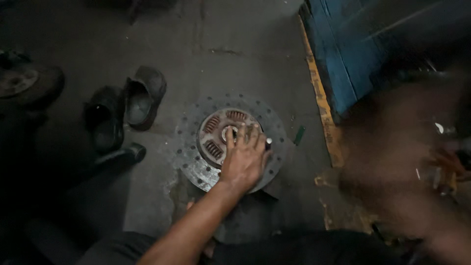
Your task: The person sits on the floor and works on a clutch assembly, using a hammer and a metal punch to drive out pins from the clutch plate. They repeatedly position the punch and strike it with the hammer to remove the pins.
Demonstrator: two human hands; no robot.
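Taking the clutch disc as the landmark: far to its left, at the frame's edge, a dark round wheel-like part lies on the floor, and nearer on that side sit two dark shoes, mouths up, just apart from the disc's rim. The disc itself lies flat on the grey concrete floor near the middle of the view, a round grey plate ringed with small holes, with a rusty hub holding short coil springs about a bright centre bore. Being round and flat, it has no long axis; its face points straight up at the camera. Bare floor lies open above it and to its lower left; its right rim comes near a small green scrap. The left hand reaches in from below and rests on the hub, its grip spread, fingers apart and laid flat on the springs, clamped on nothing. Right of the disc a yellow-edged strip runs along a blue panel. Furthest right the right hand is a smear of motion blur; whether its grip is apart or together cannot be told.
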